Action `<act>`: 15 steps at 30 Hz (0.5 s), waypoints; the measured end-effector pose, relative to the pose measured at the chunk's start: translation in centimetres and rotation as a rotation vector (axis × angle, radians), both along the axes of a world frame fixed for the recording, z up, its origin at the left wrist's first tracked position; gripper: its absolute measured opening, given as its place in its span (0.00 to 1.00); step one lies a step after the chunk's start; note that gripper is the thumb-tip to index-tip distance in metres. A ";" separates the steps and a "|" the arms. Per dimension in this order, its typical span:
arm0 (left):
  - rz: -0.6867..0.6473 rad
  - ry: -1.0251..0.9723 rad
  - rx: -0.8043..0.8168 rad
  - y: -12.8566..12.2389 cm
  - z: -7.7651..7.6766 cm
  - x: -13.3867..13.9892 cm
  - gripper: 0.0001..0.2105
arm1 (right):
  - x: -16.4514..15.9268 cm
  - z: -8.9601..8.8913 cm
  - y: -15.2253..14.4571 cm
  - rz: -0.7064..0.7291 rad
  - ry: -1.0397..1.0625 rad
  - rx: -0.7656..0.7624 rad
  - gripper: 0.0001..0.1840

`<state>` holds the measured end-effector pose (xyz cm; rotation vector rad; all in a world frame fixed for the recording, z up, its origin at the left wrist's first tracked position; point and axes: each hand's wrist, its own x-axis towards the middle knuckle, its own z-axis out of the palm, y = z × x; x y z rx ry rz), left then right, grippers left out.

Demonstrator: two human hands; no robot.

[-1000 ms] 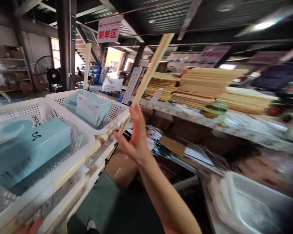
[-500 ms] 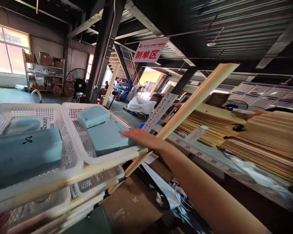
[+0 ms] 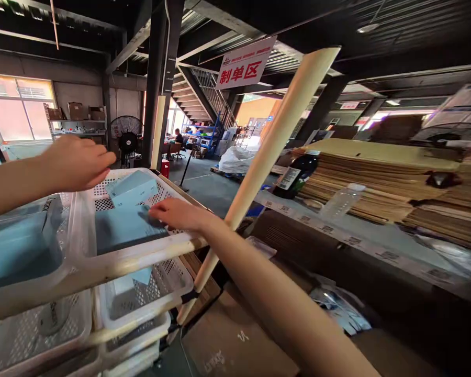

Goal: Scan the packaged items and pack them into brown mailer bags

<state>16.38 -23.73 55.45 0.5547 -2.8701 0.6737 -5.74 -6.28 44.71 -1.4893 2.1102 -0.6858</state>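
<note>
My right hand reaches in over the side of a white plastic basket. Its fingers are bent over the right end of a flat light-blue box lying inside. A second light-blue box sits behind that one, turned at an angle. My left hand hovers above the basket's left rim, fingers loosely bent and nothing visible in them. In the neighbouring basket to the left lies a larger blue box, partly cut off by the view's edge.
The baskets rest on a rack of cream pipes, one slanting post rising at right. Lower baskets hang beneath. A shelf at right bears stacked flat cardboard, a dark bottle and a clear bottle. Below is a carton.
My left hand has come up into view over the baskets. The view has shifted, and my right hand's fingers, earlier stretched along the box end, are now bent over it.
</note>
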 end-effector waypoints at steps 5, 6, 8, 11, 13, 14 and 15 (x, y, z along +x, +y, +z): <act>0.108 -0.153 0.233 -2.3 -6.7 -13.2 0.47 | -2.5 -2.4 5.5 0.039 0.446 -0.236 0.30; 0.087 -0.168 0.287 -3.3 -7.9 -14.7 0.50 | -3.2 -3.2 6.6 0.105 0.467 -0.274 0.34; 0.016 -0.205 0.350 -5.2 -9.3 -16.0 0.48 | -4.6 -4.5 8.2 0.242 0.476 -0.312 0.42; -0.075 -0.253 0.403 -7.0 -8.2 -15.1 0.46 | -6.0 -5.4 8.4 0.279 0.460 -0.336 0.49; -0.095 -0.289 0.387 -7.0 -6.9 -14.1 0.43 | -6.4 -5.3 7.7 0.295 0.443 -0.336 0.51; -0.080 -0.307 0.355 -6.7 -6.5 -13.8 0.40 | -6.4 -5.1 7.2 0.298 0.441 -0.338 0.52; -0.065 -0.324 0.319 -6.3 -6.4 -13.7 0.37 | -6.4 -5.0 6.7 0.299 0.445 -0.336 0.52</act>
